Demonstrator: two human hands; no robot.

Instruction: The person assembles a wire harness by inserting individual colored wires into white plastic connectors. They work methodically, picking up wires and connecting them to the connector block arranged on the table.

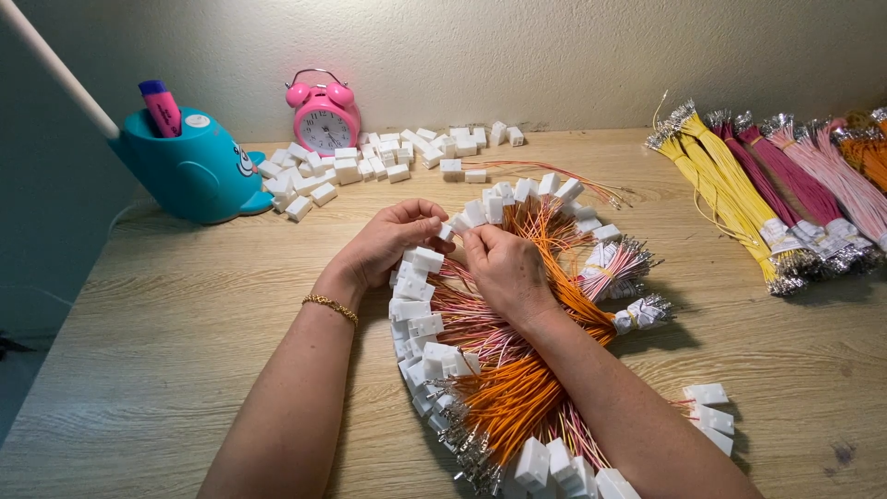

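Observation:
My left hand [393, 238] and my right hand [504, 268] meet over a heap of wire harnesses [499, 342], orange and pink wires ending in small white plastic connectors. The left fingertips pinch a white connector [447, 231] at the heap's top. Right beside it, the right fingertips close on thin wires [473, 242] running into that connector. A gold bracelet [330, 308] circles my left wrist. Both forearms lie across the wooden table [185, 305], the right one over the orange wires.
Loose white connectors [379, 162] lie scattered at the back, by a pink alarm clock [324, 115]. A teal whale-shaped holder [189, 166] with a pink marker stands at back left. Bundles of yellow, magenta, pink and orange wires [776, 194] lie at right. A few connectors [710, 411] sit near my right forearm.

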